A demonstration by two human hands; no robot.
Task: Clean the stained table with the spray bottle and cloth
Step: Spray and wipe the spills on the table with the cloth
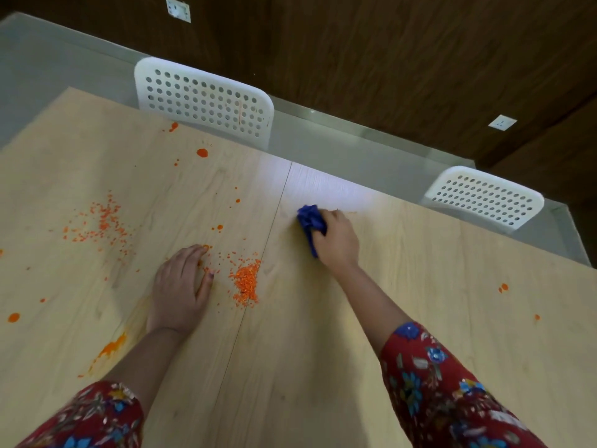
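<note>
The right hand [337,242] is reaching out over the light wooden counter [420,302] and is gripping a crumpled dark blue cloth [309,221]. Its fingers [326,221] are curling round the blue cloth and are pressing it down on the counter. The cloth is sticking out on the left side of the fingers and is running down beside the hand toward the wrist. It is lying just right of the thin line [274,221] that is splitting the counter top in two, near the far edge.

The left hand [181,286] is resting flat on the counter, left of that line. Its fingers [190,255] are lying straight and loose and are holding nothing. The fingertips are touching a few small orange bits. The two hands are sitting well apart.

A little heap of orange crumbs [247,281] is sitting just beside the left hand, between it and the thin line. A patch of scattered orange crumbs [100,221] is lying farther left. Round orange blobs [202,152] are dotting the counter near the far edge, and two tiny orange spots [503,287] are sitting on the right half. An orange smear [111,349] is showing beside the left arm.

Both arms are wearing red flowery sleeves [452,383]. A white plastic chair with round holes [203,98] is standing behind the counter, and a second white chair [484,197] is standing farther right. Behind them a dark brown wooden wall [387,43] is carrying a white socket [177,8].
</note>
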